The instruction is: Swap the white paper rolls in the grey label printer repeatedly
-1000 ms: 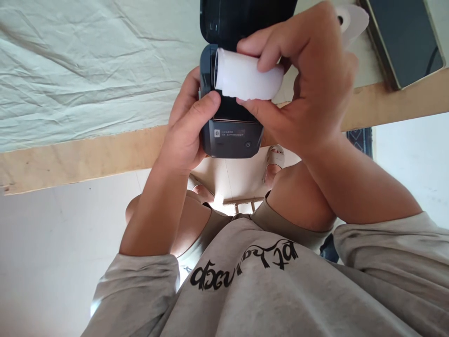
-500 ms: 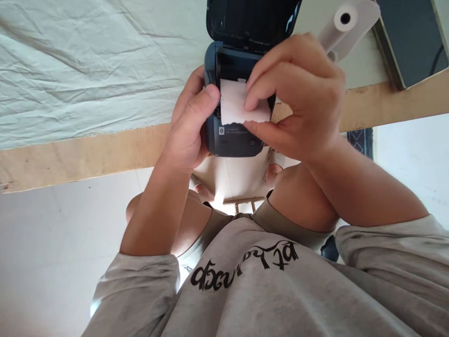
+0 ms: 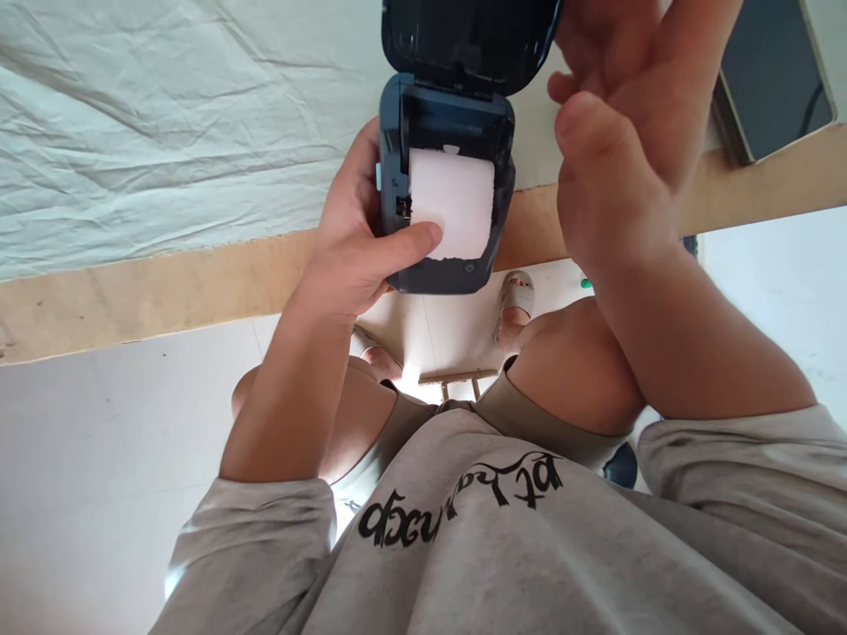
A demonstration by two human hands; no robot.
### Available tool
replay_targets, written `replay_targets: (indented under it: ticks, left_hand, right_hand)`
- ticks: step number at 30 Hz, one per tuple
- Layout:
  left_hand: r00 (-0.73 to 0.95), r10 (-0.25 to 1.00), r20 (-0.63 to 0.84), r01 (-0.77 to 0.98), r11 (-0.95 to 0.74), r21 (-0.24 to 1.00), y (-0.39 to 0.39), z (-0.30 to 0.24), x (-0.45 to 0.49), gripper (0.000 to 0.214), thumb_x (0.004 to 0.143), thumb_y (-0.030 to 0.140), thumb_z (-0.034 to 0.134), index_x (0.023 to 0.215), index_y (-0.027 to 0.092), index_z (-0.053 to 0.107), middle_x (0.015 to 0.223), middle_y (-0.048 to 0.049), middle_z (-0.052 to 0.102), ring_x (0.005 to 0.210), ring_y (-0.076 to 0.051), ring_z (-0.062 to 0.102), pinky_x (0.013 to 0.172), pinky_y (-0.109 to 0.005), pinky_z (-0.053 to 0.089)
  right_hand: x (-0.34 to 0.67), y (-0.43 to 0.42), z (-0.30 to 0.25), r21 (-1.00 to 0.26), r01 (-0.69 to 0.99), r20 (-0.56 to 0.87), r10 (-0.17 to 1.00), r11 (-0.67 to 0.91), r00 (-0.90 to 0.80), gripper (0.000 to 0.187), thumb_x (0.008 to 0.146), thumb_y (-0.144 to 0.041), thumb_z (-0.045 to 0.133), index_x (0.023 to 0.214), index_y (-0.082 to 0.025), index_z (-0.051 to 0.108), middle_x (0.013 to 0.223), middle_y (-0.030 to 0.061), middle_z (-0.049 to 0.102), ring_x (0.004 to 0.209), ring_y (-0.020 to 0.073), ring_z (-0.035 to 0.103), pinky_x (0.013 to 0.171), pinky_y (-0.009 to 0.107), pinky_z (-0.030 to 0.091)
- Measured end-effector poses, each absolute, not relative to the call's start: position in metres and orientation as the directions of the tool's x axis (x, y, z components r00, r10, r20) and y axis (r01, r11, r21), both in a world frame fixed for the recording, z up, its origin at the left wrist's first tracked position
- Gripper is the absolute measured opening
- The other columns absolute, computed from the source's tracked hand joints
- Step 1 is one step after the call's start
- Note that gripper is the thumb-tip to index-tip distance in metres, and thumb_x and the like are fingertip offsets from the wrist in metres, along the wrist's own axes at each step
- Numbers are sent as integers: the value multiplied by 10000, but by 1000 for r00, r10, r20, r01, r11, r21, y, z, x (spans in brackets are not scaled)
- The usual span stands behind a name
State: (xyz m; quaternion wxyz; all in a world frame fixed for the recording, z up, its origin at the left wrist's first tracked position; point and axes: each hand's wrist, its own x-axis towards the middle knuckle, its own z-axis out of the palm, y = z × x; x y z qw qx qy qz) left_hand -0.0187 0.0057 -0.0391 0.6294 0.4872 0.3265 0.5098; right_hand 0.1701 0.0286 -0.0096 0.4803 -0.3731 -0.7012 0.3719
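A small dark blue portable printer (image 3: pixel 446 280) is held over the table's front edge with its black lid (image 3: pixel 469 40) raised. White paper (image 3: pixel 456 190) sits in its bay, and the torn end lies over the front of the body. My left hand (image 3: pixel 361 234) is closed round the printer's side, its thumb pressing the paper end down. To the right, my right hand (image 3: pixel 625 132) is off the paper, beside the lid. Its thumb and bent fingers are apart, with nothing seen in them. Whether a fingertip touches the lid is hard to tell.
A crumpled pale cloth (image 3: pixel 185 132) covers the table, whose wooden edge (image 3: pixel 165 295) runs across the view. At the far right lies a dark flat device (image 3: pixel 774 79) close to that edge. My knees and sandalled feet are below.
My right hand has let go of the paper and moved up and right, now covering the loose white roll. My left thumb has shifted onto the paper end.
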Motion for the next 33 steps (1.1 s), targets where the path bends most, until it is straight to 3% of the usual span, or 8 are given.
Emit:
replay_targets:
  ticks: [3, 5, 9, 13, 19, 25, 29, 33]
  left_hand:
    - [259, 960, 105, -321, -17, 947, 6, -41, -20, 562, 517, 275, 778, 1032, 305, 555, 898, 4, 577, 794, -180, 522, 666, -292, 435]
    - [225, 970, 87, -307, -14, 952, 3, -38, -18, 542, 525, 285, 771, 1024, 288, 559, 876, -6, 568, 793, -190, 538, 681, -296, 433]
    - [164, 986, 30, -302, 22, 953, -4, -27, -11, 424, 581, 338, 722, 971, 299, 559, 867, -6, 543, 805, -197, 569, 704, -304, 438]
    - [152, 985, 87, -355, -28, 935, -7, -24, -6, 370, 637, 362, 688, 973, 285, 555, 901, -20, 557, 850, -201, 565, 700, -312, 450]
    - [107, 994, 26, -362, 14, 932, -8, -20, -1, 234, 730, 306, 630, 940, 235, 557, 856, -23, 579, 833, -195, 569, 654, -291, 447]
    - [76, 997, -33, -374, 60, 925, -8, -19, 0, 257, 719, 302, 622, 945, 211, 541, 770, -8, 562, 602, -130, 518, 461, -255, 352]
    - [162, 987, -10, -382, 72, 921, -5, -22, -4, 281, 715, 389, 612, 965, 277, 549, 875, -3, 598, 750, -206, 570, 530, -317, 420]
    - [146, 988, -53, -408, 109, 907, -4, -17, -3, 226, 826, 440, 409, 946, 325, 562, 1009, 14, 612, 1076, -262, 521, 650, -366, 475]
  right_hand:
    - [170, 32, -14, -851, 13, 519, 845, 525, -131, 370, 741, -266, 433, 1109, -234, 417, 1017, 5, 470, 953, 131, 498, 883, 305, 449]
    - [170, 31, -16, -865, 33, 494, 862, 501, -112, 306, 768, -286, 420, 1066, -231, 464, 1035, 11, 474, 947, 131, 497, 883, 301, 454]
    - [169, 27, -19, -890, 137, 380, 872, 436, -309, 389, 771, -414, 475, 1129, -266, 440, 1111, 15, 471, 1034, 152, 484, 825, 283, 469]
    - [166, 28, -25, -874, 192, 300, 807, 447, -509, 546, 744, -483, 523, 1219, -297, 325, 1174, 12, 450, 950, 130, 516, 741, 257, 490]
    - [163, 32, -27, -845, 223, 315, 789, 486, -528, 530, 734, -495, 523, 1193, -314, 327, 1159, 12, 452, 976, 142, 510, 821, 290, 483]
    - [165, 33, -27, -860, 169, 329, 777, 482, -537, 551, 726, -446, 561, 1201, -275, 341, 1121, 9, 462, 994, 130, 487, 863, 285, 454]
    - [165, 36, -25, -874, 175, 293, 778, 454, -556, 541, 743, -439, 558, 1204, -267, 333, 1113, 13, 472, 980, 126, 491, 863, 278, 461]
    - [164, 40, -18, -896, 185, 215, 759, 404, -615, 558, 735, -467, 571, 1195, -271, 324, 1159, 4, 462, 1019, 138, 485, 915, 301, 456]
